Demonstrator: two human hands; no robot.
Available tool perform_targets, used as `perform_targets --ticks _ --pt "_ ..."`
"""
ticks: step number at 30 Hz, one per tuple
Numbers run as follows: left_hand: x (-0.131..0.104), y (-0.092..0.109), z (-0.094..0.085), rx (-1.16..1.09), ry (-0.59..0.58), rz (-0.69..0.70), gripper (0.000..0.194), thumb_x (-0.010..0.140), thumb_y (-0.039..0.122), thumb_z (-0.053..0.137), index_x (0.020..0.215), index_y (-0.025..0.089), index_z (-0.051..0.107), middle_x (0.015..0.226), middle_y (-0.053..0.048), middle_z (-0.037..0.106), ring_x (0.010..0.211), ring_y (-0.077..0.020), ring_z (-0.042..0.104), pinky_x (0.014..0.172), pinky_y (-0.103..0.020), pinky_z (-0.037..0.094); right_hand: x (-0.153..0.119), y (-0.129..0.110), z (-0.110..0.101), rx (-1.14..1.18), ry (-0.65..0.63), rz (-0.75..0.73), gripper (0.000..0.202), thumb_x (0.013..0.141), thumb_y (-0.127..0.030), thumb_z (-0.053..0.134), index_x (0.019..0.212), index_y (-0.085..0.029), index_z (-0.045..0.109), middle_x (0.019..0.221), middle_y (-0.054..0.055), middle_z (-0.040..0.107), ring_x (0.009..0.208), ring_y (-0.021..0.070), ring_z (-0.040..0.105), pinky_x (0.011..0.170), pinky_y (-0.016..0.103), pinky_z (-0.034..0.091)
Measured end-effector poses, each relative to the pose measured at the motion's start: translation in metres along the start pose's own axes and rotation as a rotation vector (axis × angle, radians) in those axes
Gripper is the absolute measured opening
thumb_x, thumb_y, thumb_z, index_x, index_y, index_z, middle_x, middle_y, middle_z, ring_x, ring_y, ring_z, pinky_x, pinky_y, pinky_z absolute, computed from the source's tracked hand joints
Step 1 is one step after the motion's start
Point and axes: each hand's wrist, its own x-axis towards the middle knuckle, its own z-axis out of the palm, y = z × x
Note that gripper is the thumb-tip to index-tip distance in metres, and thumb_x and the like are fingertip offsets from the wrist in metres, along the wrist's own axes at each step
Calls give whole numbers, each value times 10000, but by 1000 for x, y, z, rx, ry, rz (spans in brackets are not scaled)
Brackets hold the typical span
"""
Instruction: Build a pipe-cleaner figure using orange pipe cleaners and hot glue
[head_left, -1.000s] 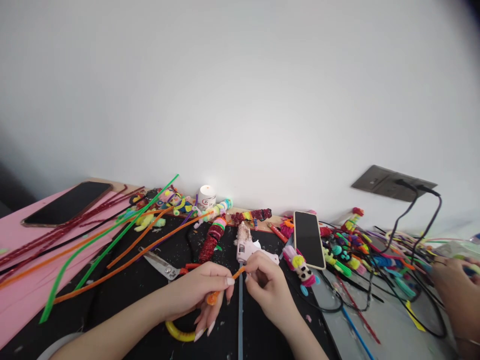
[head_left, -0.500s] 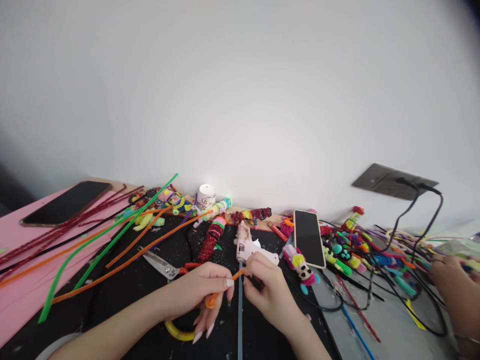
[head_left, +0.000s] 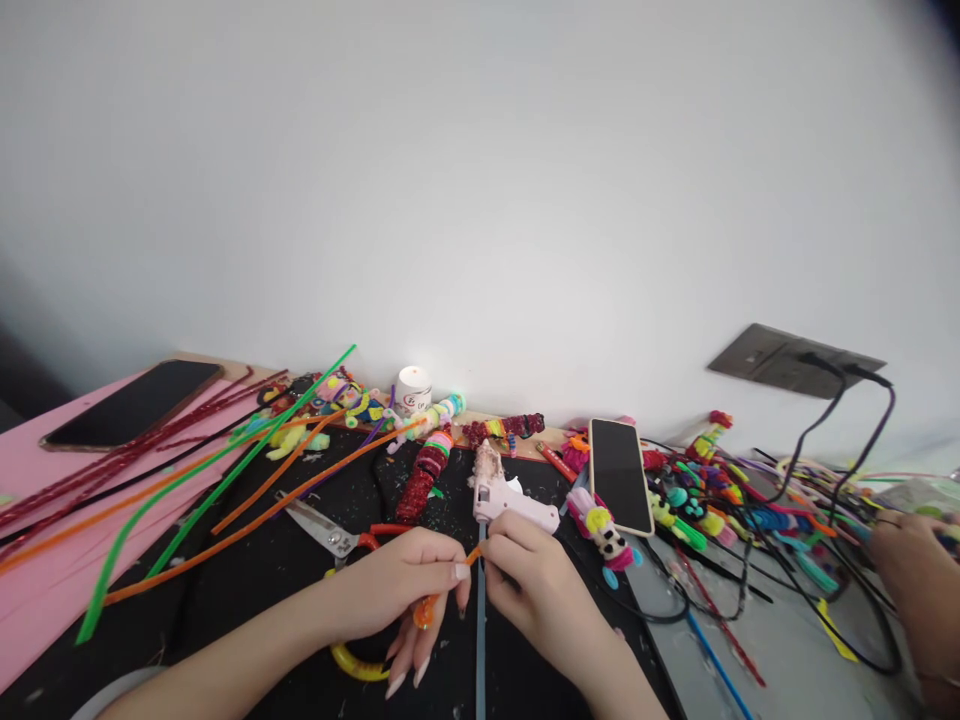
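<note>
Between my two hands runs a short orange pipe cleaner (head_left: pixel 472 555). My left hand (head_left: pixel 420 595) pinches it with thumb and finger, and a coiled orange part hangs below the thumb. On the other side, the fingertips of my right hand (head_left: pixel 532 570) close on its free end. Just beyond my right hand lies a pale pink glue gun (head_left: pixel 517 507), its clear glue stick (head_left: pixel 481 640) pointing toward me. Partly under my left hand are scissors (head_left: pixel 330 530) with red handles, and a yellow ring (head_left: pixel 356 664) shows below that wrist.
Green pipe cleaners (head_left: pixel 217 490) and dark red ones spread over pink sheets (head_left: pixel 45 590) at left, beside a dark phone (head_left: pixel 135 400). A white-framed phone (head_left: pixel 621 478) and a pipe-cleaner doll (head_left: pixel 604 530) lie right. Another person's hand (head_left: pixel 915 575) is at far right, near cables (head_left: pixel 817 430).
The visible orange strand between my hands looks slightly shorter, with my right fingertips a little nearer my left hand. Otherwise, both hands keep almost the same pose.
</note>
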Motion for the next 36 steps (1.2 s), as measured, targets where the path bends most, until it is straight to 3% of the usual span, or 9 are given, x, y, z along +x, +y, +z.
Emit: perform_targets --ticks 12,17,23,30,36 --pt "1 2 2 19 -4 -13 269 888 376 437 764 152 519 426 4 628 241 -112 513 238 -135 311 2 -5 1 -110 -55 -48 193 907 -95 446 753 -188 516 819 21 517 745 156 490 613 249 363" --pt "-1 3 2 -11 6 24 276 902 417 442 811 163 501 440 11 631 242 -107 508 245 -131 309 4 1 3 156 107 53 174 912 -104 443 891 -191 592 849 43 569 779 166 548 691 266 427" --pt "-1 4 2 17 24 129 274 938 410 390 853 172 495 414 19 615 235 -102 490 256 -129 311 8 7 5 418 250 187 135 882 -158 520 799 -188 623 779 34 600 711 165 551 637 265 415" --pt "-2 5 4 54 -1 134 264 957 392 347 890 177 484 397 38 583 233 -93 475 270 -120 315 7 7 8 708 115 346 329 952 -397 425 722 -180 515 630 -37 415 582 120 372 548 246 309" --pt "-5 6 6 103 -13 56 259 948 397 363 930 171 487 424 36 587 245 -89 471 269 -120 306 6 4 14 968 -1 427 405 906 -532 446 682 -195 454 606 -45 388 531 107 297 492 245 231"
